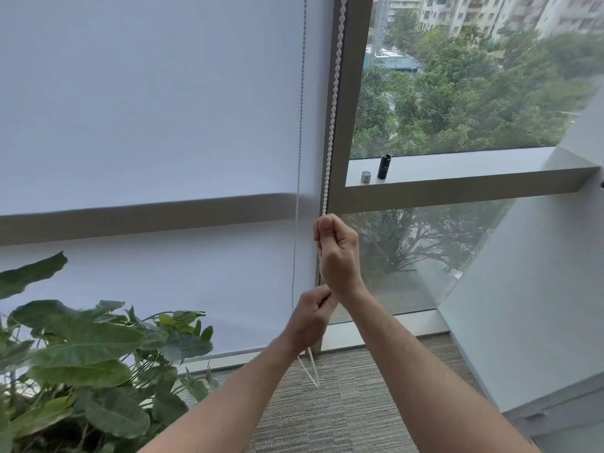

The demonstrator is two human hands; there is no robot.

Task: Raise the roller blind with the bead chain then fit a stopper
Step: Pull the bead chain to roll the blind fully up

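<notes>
blind still down, chain in both hands

the white fabric roller blind (147,125) covers its pane almost to the floor, so raising is barely begun and no stopper is fitted; the right hand (336,246) is fisted around the white bead chain (333,109), the left hand (312,317) pinches it lower; two chain strands, two small canisters on the far sill (457,170)

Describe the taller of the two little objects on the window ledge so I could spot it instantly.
Look right of the vertical window post, at the grey ledge under the uncovered pane. Two small objects stand near its left end. The black cylinder is tall, dark and upright, right of the much shorter silver cap.
</notes>
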